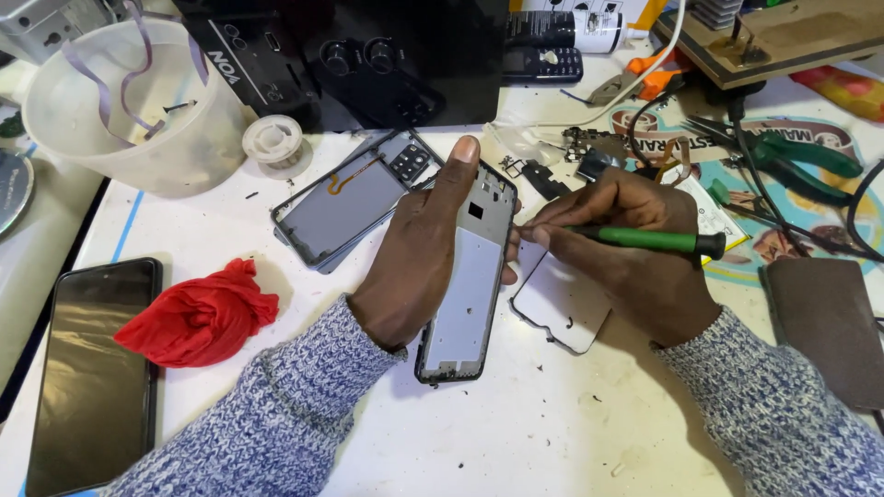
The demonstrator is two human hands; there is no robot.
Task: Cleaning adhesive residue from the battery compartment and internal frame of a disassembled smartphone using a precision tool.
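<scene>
My left hand [419, 253] grips a stripped phone frame [470, 294], a dark rim with a silver inner plate, held lengthwise over the white table. My right hand [635, 244] holds a green-handled screwdriver [649, 240] with its tip at the frame's right edge near the top. A grey phone back cover [345, 204] with a camera block lies just behind my left hand. A white flat panel [562, 308] lies under my right hand.
A red cloth [198, 313] and a dark phone [92, 373] lie at the left. A white plastic tub [129, 101] and a small tape roll [273, 140] stand behind. Green pliers [792, 152], cables and small parts crowd the right; a brown pad [824, 327] lies at the right edge.
</scene>
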